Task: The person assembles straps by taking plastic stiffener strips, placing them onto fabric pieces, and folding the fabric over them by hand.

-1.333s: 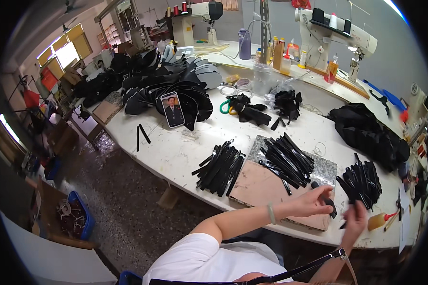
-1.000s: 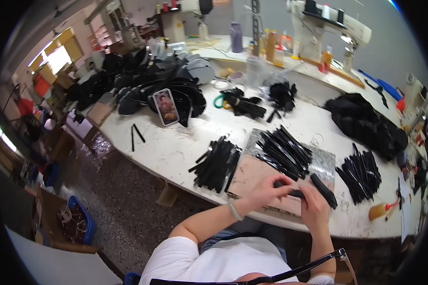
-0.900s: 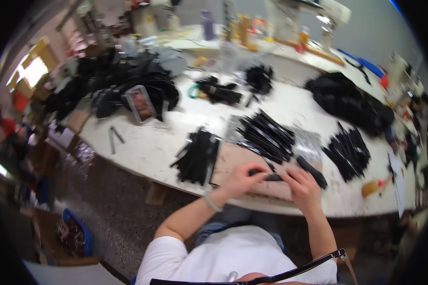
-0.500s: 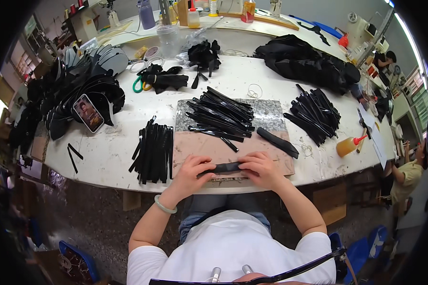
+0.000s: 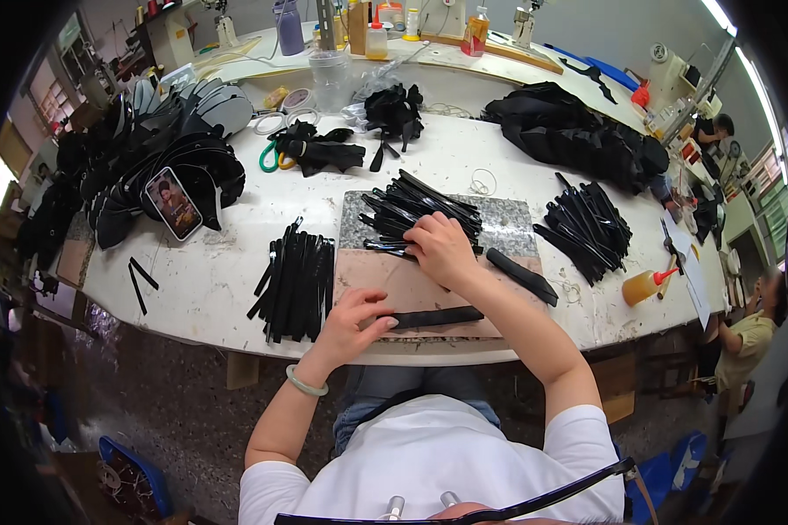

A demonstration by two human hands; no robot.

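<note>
Along the near edge of a pink-and-grey speckled board point(image 5: 359, 276) lies a flat black fabric strip point(image 5: 438, 318). My left hand point(image 5: 352, 325) pinches its left end between thumb and fingers; the strip's right end lies free. My right hand point(image 5: 444, 252) reaches across the board to a pile of shiny narrow black strips point(image 5: 411, 203). Its bent fingers close on a strip at the pile's near side, and the fingertips are partly hidden. Another thick black fabric piece point(image 5: 522, 276) rests slantwise on the board's right side, near my right forearm.
More black strips are stacked left point(image 5: 298, 284) and right point(image 5: 587, 229) of the board. A phone point(image 5: 172, 204) leans on black pieces at left. Scissors point(image 5: 270, 156) lie behind. A glue bottle point(image 5: 646, 287) stands right; a black fabric heap point(image 5: 578, 136) lies back right.
My right hand has let go of the fabric strip's right end and moved forward to the pile of shiny strips. My left hand stays at the left end. The view has shifted slightly.
</note>
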